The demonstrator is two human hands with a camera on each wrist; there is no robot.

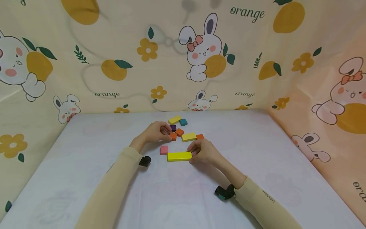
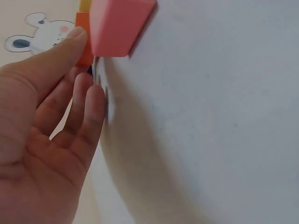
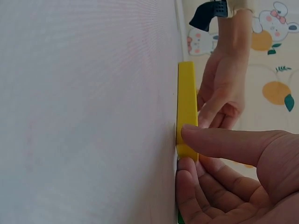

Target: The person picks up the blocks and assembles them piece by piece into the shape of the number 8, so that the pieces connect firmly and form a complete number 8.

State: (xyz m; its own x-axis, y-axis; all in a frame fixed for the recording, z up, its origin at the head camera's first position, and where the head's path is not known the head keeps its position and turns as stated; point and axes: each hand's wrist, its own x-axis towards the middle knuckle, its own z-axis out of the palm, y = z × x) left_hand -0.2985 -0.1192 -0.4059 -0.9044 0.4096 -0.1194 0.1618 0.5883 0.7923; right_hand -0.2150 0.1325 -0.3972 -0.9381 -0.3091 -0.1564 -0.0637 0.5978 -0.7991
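My left hand (image 1: 155, 132) pinches an orange block (image 1: 172, 136); its thumb lies along the block's side in the left wrist view, fingers partly behind. Close by are a purple block (image 1: 173, 128) and a second orange block (image 1: 179, 132). My right hand (image 1: 204, 152) grips the right end of a long yellow block (image 1: 179, 156), the thumb (image 3: 201, 135) on its face and the other fingers curled at its end. A pink block (image 1: 164, 150) stands at that block's left end. Partly hidden by the right fingers is something green (image 3: 180, 217).
Behind the hands lie a shorter yellow block (image 1: 189, 137) with an orange block (image 1: 200, 136) at its right. Farther back are another yellow block (image 1: 174, 120) and a teal block (image 1: 183, 122). A printed cloth wall (image 1: 171, 76) rises behind the white tabletop (image 1: 177, 197).
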